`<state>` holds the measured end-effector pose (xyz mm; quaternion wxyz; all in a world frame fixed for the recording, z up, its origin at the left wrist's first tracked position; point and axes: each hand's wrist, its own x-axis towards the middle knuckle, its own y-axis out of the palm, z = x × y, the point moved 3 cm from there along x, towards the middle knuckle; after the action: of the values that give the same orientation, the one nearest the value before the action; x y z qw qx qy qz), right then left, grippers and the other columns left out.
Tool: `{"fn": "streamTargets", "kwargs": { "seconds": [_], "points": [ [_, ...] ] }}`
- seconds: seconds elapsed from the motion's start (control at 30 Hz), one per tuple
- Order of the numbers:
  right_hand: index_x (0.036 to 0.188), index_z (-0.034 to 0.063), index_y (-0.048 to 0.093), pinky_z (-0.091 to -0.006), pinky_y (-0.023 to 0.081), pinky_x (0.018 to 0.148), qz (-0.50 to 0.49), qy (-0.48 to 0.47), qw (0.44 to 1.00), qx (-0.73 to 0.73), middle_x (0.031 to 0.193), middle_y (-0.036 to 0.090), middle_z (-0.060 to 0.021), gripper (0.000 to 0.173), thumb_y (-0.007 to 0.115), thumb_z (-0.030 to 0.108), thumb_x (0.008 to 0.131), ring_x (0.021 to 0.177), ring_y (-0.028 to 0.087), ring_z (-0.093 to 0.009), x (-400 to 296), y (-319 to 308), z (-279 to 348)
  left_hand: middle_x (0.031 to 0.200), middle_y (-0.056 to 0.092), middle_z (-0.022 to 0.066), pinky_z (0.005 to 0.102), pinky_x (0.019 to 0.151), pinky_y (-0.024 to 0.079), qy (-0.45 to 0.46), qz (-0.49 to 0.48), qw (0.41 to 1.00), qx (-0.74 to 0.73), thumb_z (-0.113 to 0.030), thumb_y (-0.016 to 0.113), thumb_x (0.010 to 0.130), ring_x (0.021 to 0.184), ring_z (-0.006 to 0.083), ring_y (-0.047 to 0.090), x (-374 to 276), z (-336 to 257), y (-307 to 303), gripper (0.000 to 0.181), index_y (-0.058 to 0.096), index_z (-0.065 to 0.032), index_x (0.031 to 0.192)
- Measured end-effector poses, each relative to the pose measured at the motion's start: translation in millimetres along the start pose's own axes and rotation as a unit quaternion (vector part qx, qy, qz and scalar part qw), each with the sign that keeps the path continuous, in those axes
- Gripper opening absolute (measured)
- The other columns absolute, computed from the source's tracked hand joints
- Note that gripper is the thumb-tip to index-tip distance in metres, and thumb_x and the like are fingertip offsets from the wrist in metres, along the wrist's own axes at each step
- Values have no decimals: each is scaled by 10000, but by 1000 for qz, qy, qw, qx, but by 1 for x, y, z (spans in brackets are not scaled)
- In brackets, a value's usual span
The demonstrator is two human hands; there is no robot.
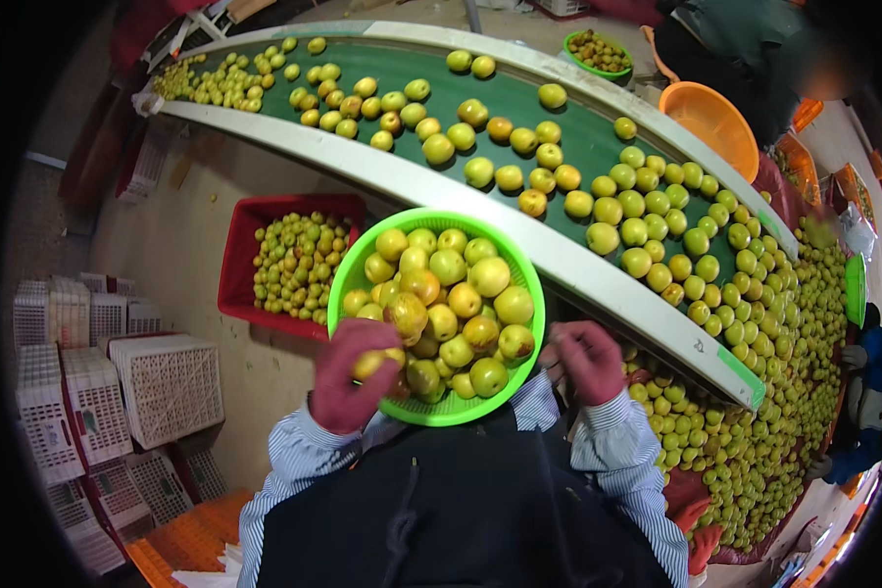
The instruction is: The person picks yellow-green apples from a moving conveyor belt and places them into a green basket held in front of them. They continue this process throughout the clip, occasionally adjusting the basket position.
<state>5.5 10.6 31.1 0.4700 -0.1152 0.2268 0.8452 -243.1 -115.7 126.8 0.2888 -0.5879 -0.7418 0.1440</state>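
Observation:
A bright green plastic basket (535, 294), filled with round yellow-green fruit that look like jujubes (448, 266), is in front of my body. Some of the fruit have brown or reddish patches. At its left front rim, my left hand (356, 375) in a dark red glove has its fingers closed on a yellow fruit (370, 363). On the opposite side, my right hand (586, 361), gloved alike, is beside the rim with curled fingers. Whether its fingertips touch the rim or hold anything is unclear. The basket's underside is hidden.
A green conveyor belt (441, 77) with white side rails (382, 158) carries scattered fruit past the basket. Fruit heaps up (772, 411) at right, near other workers' hands. At left are a red crate of fruit (235, 253) and stacked white crates (165, 389). An orange basin (709, 121) stands beyond the belt.

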Motion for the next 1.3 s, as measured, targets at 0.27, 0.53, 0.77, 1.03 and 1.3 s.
{"fn": "streamTargets", "kwargs": {
  "seconds": [0.27, 0.53, 0.77, 1.03, 1.3],
  "points": [
    [1109, -10, 532, -220, 476, 704, -30, -197, 973, -116, 997, 584, -74, 318, 605, -48, 801, 853, 556, -100, -5, 16, -29, 1079, 538, 145, 328, 853, 427, -57, -159, 985, -31, 14, 663, 728, 945, 224, 536, -46, 30, -28, 459, 513, -5, 1162],
    [1182, 165, 531, -391, 501, 819, 126, -433, 709, -543, 1255, 450, -144, 452, 632, 168, 742, 1067, 510, -331, 5, 137, 18, 1194, 476, 185, 393, 962, 372, -16, -64, 988, 138, 19, 611, 757, 1086, 352, 478, 1, 43, -7, 516, 423, -21, 1236],
    [1199, 137, 517, -385, 448, 797, 219, -426, 694, -537, 1223, 488, -118, 501, 611, 179, 709, 975, 522, -265, -12, 126, 16, 1314, 454, 155, 444, 993, 292, -6, 50, 952, 301, -150, 598, 793, 1223, 362, 397, 19, 77, 1, 448, 522, -88, 1230],
    [1317, 168, 427, -498, 266, 1023, 260, -395, 638, -608, 1439, 311, -105, 610, 612, 363, 769, 1296, 324, -279, -11, 100, -19, 1363, 395, 185, 381, 1065, 273, -82, -53, 989, 108, -59, 524, 861, 1288, 309, 358, 20, 83, -11, 441, 444, -8, 1292],
    [1207, 120, 506, -397, 435, 892, -111, -414, 750, -504, 1214, 469, -169, 470, 649, 156, 760, 1093, 490, -335, 26, -33, 48, 1258, 500, 144, 321, 938, 421, -307, -71, 932, -178, -100, 537, 878, 1141, 232, 505, -58, 162, -12, 443, 427, 15, 1291]
  ]
}}
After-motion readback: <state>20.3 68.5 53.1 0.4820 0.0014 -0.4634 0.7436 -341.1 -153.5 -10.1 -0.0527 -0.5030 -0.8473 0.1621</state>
